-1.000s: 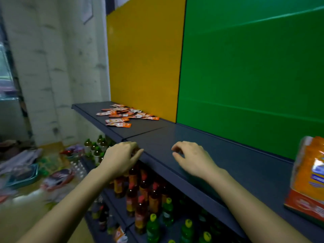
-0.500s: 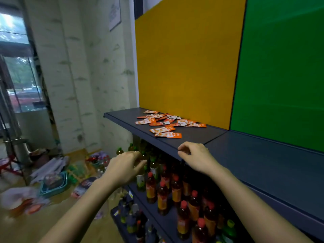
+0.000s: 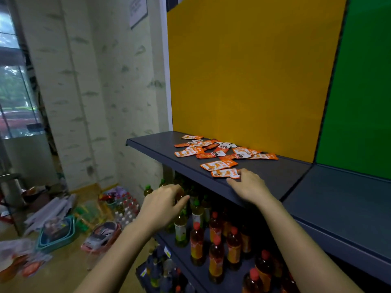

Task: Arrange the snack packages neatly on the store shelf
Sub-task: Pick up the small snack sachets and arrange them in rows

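Note:
Several small orange-and-white snack packets (image 3: 220, 151) lie scattered flat on the dark blue shelf (image 3: 152, 144), in front of the yellow back panel. The nearest packet (image 3: 224, 173) lies by the shelf's front edge. My right hand (image 3: 249, 185) rests on that edge with its fingertips touching the packet's right end; it holds nothing. My left hand (image 3: 163, 205) hovers below and in front of the shelf, fingers loosely curled and empty.
Bottles with red and green caps (image 3: 215, 240) fill the lower shelf under my hands. The shelf continues right in front of a green panel (image 3: 359, 102). Bags, a teal basket (image 3: 57, 237) and bottle packs litter the floor at left.
The view has swung left, bringing the packets closer. My right hand has slid left along the shelf edge and now touches the nearest packet. My left hand stays below the shelf.

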### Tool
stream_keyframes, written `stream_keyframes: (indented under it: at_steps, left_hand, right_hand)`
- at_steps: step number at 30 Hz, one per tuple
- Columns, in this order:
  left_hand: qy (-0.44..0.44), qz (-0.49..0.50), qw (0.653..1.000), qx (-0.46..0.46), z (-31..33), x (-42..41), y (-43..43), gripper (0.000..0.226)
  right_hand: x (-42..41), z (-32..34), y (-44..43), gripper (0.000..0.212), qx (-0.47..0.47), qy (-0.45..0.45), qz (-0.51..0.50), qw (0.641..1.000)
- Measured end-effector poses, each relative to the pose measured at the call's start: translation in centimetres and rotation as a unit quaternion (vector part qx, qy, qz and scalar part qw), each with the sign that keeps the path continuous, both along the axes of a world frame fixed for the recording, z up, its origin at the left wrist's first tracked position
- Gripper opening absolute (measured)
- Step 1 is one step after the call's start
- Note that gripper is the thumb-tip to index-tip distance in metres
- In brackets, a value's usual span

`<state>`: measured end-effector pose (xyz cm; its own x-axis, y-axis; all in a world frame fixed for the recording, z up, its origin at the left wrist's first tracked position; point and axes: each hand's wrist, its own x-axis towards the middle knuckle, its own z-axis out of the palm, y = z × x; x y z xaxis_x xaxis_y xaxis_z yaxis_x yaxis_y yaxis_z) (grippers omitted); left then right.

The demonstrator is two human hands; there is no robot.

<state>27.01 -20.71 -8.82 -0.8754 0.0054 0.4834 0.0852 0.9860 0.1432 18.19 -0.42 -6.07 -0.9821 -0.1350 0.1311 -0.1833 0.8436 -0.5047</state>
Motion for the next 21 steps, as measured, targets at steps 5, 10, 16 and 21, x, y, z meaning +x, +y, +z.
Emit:
stream_keyframes:
  at_steps: [5,10,16,21]
  left_hand:
    - [0.005,-0.025,1.0,-0.005,1.6,-7.2,-2.7,0.031]
    - [-0.005,-0.049,0.999,-0.007,2.2,-14.4,-5.0,0.03]
    - [0.019,-0.054,0.998,0.024,1.3,-21.2,-7.9,0.029]
    - [0.0,-0.058,0.997,0.041,1.1,-26.0,-9.0,0.047]
  right_hand:
    - [-4.1,-0.8,-1.8,0.059,0.004,-0.005,-0.026,1.0]
    - [-7.0,-1.1,-3.1,0.055,0.012,0.006,-0.056,0.998]
    - [-9.0,-1.5,-5.0,0.057,0.01,0.033,-0.097,0.995]
    - [-9.8,-1.8,-5.1,0.069,0.06,0.04,-0.164,0.984]
